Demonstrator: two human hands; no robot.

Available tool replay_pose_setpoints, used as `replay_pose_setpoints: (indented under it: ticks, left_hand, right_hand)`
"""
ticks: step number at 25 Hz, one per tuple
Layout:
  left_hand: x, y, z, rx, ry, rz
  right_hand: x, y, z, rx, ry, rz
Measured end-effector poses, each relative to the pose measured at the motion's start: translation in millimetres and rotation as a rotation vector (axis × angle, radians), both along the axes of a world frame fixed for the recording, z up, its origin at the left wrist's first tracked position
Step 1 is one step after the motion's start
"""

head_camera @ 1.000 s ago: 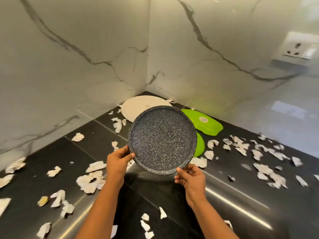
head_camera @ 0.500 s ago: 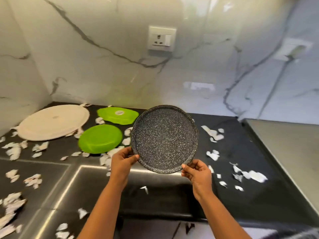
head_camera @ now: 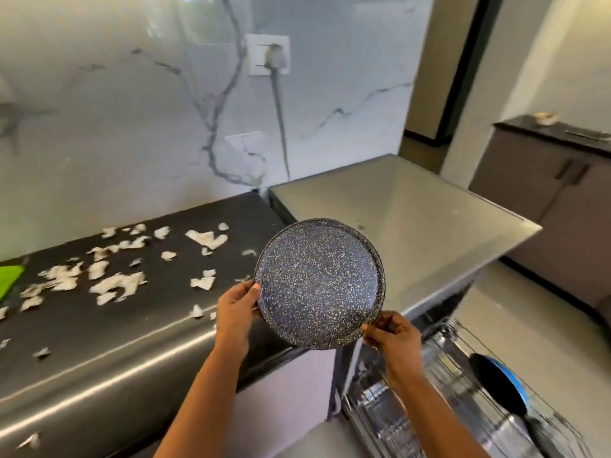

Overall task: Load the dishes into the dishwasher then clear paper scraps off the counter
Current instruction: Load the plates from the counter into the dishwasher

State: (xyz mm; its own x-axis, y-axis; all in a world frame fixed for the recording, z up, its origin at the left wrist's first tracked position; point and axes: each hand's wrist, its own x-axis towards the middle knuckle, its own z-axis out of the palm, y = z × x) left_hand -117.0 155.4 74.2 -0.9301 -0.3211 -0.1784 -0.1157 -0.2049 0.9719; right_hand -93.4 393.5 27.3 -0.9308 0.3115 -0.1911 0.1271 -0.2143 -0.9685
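Head view: the grip is two-handed. The left hand [head_camera: 236, 312] pinches the near-left rim of the speckled plate [head_camera: 320, 284], thumb on its face, and the right hand [head_camera: 391, 338] grasps the near-right rim, as both did half a second ago. What has changed is the surroundings. The view has swung right, away from the dishes on the surface [head_camera: 115, 342], where only a green sliver [head_camera: 10, 279] and the paper scraps [head_camera: 115, 282] remain in sight. The plate now hangs in the air past the surface's end, just above the open dishwasher rack [head_camera: 456, 342], which already holds a blue dish [head_camera: 506, 385]. The carry looks nearly done and lowering comes next. Being round, the plate has no long axis; its face tilts up toward the camera.
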Motion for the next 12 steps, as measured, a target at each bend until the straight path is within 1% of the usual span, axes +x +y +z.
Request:
replay_pose_setpoints:
  ticks: [3,6,9,12]
  left_hand:
    - [-7.7,68.1,-3.6,-0.012,-0.036,-0.094]
    - [-14.4,118.7,-19.1,-0.089,-0.069,-0.229]
    - [-17.6,161.6,-32.4,-0.148,-0.103,-0.384]
    - [-21.3,200.0,-40.5,-0.145,-0.123,-0.498]
  right_hand:
    - [17.2,64.4,-5.8,-0.049,-0.011,-0.106]
    - [34.0,115.4,-15.1,-0.085,-0.023,-0.191]
    - [52.8,154.5,-30.1,-0.071,-0.029,-0.330]
    - [73.1,182.2,-46.5,-0.075,-0.050,-0.454]
